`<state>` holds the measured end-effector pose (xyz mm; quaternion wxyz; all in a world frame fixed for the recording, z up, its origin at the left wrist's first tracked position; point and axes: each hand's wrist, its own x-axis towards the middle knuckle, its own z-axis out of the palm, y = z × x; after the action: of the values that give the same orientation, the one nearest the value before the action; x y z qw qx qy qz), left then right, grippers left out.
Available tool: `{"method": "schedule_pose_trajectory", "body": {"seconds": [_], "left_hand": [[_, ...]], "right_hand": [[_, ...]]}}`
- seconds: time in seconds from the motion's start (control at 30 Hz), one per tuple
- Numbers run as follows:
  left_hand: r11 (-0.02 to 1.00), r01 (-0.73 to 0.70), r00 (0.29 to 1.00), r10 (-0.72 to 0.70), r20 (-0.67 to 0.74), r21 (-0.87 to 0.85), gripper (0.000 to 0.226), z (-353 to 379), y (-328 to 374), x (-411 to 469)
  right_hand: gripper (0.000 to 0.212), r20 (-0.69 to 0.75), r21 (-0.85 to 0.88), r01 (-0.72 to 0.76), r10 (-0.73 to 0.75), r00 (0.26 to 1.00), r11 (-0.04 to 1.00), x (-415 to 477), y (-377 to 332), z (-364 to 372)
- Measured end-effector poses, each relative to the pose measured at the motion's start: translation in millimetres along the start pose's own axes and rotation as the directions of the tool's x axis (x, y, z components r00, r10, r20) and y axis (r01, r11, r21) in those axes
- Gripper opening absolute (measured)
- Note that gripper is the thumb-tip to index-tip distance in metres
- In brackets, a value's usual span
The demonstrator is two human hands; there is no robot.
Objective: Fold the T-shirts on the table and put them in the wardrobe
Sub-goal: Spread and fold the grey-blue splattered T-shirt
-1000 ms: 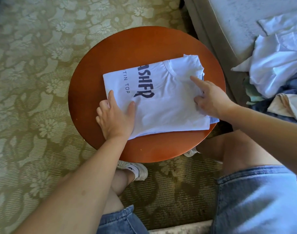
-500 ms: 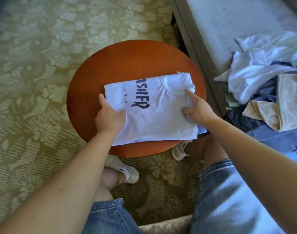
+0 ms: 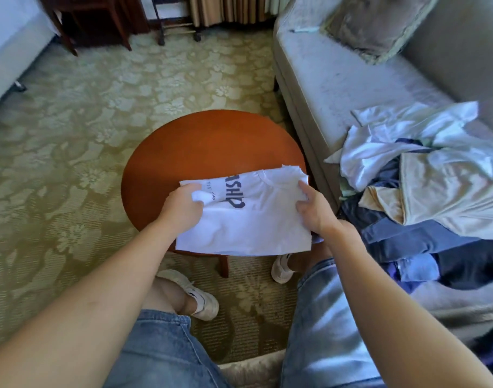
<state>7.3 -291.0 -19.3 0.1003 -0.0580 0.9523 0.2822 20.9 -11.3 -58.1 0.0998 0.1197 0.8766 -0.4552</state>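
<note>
Head view shows 2 bare hands gripping 1 folded white T-shirt (image 3: 250, 219) over the near edge of the round table (image 3: 200, 141). The left hand (image 3: 183, 207) is closed on the shirt's left edge, fingers curled under and a bunch of cloth pinched at the thumb. The right hand (image 3: 313, 211) is closed on the right edge, thumb on top near the collar, fingers beneath. Holding both short edges seems meant to keep the layers stacked so the fold survives the carry.

Between the 2 grips the shirt spans flat, print side up, sagging a little at its near hem, which hangs past the table rim above the person's knees. Its far edge looks raised off or barely touching the wood; I cannot tell which.

To the right, a heap of unfolded clothes (image 3: 424, 175) lies on the sofa (image 3: 323, 79), well apart from the shirt. No wardrobe is in view. Judging from this, folding of this shirt is done and the carry to the wardrobe comes next, with more garments waiting.
</note>
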Motion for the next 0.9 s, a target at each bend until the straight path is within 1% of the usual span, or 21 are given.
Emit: {"method": "schedule_pose_trajectory", "body": {"seconds": [0.07, 0.13, 0.27, 0.37, 0.47, 0.53, 0.6, 0.67, 0.73, 0.8, 0.9], "left_hand": [[0.995, -0.096, 0.995, 0.096, 0.011, 0.001, 0.049, -6.2, 22.0, -7.1], [0.986, -0.164, 0.986, 0.164, -0.003, -0.039, 0.053, -10.9, 45.4, -13.7], [0.947, -0.292, 0.956, 0.295, -0.002, -0.136, 0.057, -8.5, 98.0, -33.2], [0.91, -0.365, 0.922, 0.383, 0.061, -0.198, 0.058, 3.9, 133.7, -48.3], [0.859, -0.438, 0.864, 0.483, 0.14, -0.265, 0.061, 25.9, 168.9, -67.7], [0.833, -0.48, 0.827, 0.534, 0.174, -0.274, 0.063, 45.7, 192.5, -85.9], [0.805, -0.522, 0.784, 0.583, 0.213, -0.281, 0.065, 69.9, 215.7, -105.5], [0.781, -0.552, 0.735, 0.622, 0.272, -0.292, 0.067, 96.0, 236.9, -127.3], [0.761, -0.577, 0.691, 0.648, 0.32, -0.296, 0.069, 121.6, 258.3, -150.8], [0.74, -0.605, 0.648, 0.672, 0.358, -0.295, 0.071, 148.2, 279.8, -176.6], [0.709, -0.62, 0.576, 0.702, 0.418, -0.336, 0.072, 188.4, 309.1, -217.8]], "right_hand": [[0.059, -0.078, 0.01, 0.034, -0.033, 0.996, 0.999, -21.2, -4.1, -16.6], [0.057, -0.16, 0.044, 0.076, -0.068, 0.985, 0.996, -46.3, -6.0, -37.6], [0.062, -0.32, 0.205, 0.072, -0.002, 0.947, 0.976, -99.7, 11.8, -84.2], [0.067, -0.39, 0.248, 0.037, 0.065, 0.919, 0.968, -142.2, 39.7, -113.1], [0.067, -0.441, 0.272, 0.016, 0.11, 0.891, 0.962, -188.7, 69.3, -136.0], [0.067, -0.487, 0.289, 0.011, 0.137, 0.863, 0.957, -220.5, 90.1, -149.4], [0.067, -0.547, 0.272, -0.028, 0.178, 0.818, 0.962, -252.2, 110.5, -162.0], [0.068, -0.601, 0.301, -0.068, 0.245, 0.761, 0.951, -285.2, 131.7, -171.8], [0.068, -0.648, 0.338, -0.09, 0.301, 0.7, 0.937, -319.8, 150.0, -178.2], [0.068, -0.692, 0.339, -0.126, 0.338, 0.637, 0.932, -356.9, 165.6, -184.2], [0.067, -0.738, 0.38, -0.168, 0.407, 0.539, 0.91, -414.1, 184.0, -194.3]]}}
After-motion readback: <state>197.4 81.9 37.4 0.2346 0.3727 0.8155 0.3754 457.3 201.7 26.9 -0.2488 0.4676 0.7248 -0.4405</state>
